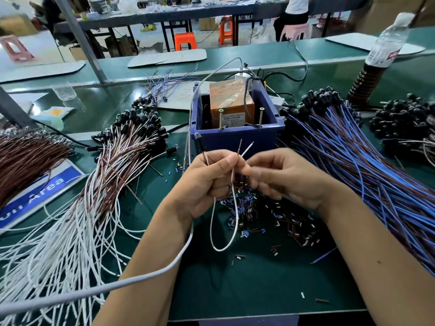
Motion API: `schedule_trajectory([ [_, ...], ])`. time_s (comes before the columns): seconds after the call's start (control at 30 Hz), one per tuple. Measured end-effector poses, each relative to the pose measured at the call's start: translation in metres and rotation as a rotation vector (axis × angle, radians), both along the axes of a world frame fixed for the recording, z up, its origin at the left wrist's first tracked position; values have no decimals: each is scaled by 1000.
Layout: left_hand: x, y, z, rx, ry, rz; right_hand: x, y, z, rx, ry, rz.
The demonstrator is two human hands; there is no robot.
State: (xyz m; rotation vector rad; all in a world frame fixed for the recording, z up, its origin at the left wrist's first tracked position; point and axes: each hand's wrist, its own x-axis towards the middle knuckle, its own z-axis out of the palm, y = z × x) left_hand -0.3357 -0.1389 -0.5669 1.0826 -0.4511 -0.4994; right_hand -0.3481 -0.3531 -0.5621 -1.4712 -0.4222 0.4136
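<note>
Straight ahead, blue bin (235, 140) holds orange box (230, 97); left hand (207, 182) and right hand (287, 180) pinch wire pair (236, 215).

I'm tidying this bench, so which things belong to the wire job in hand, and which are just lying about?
In the job: thin brown-and-white wire pair, left hand, right hand, heap of matching brown-and-white wires.
Lying about: clear plastic water bottle, flat white cardboard sheet, blue-and-white sign.
</note>
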Motion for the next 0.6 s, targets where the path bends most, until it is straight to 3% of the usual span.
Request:
schedule_trajectory([
  [0.1,2,1,0,-4,35,-8,4,-1,-2,181,41,-129],
  [0.3,2,1,-1,46,85,-35,5,7,-5,199,-38,-349],
  [0.6,3,-5,-4,-96,57,2,0,22,-6,192,-7,-251],
])
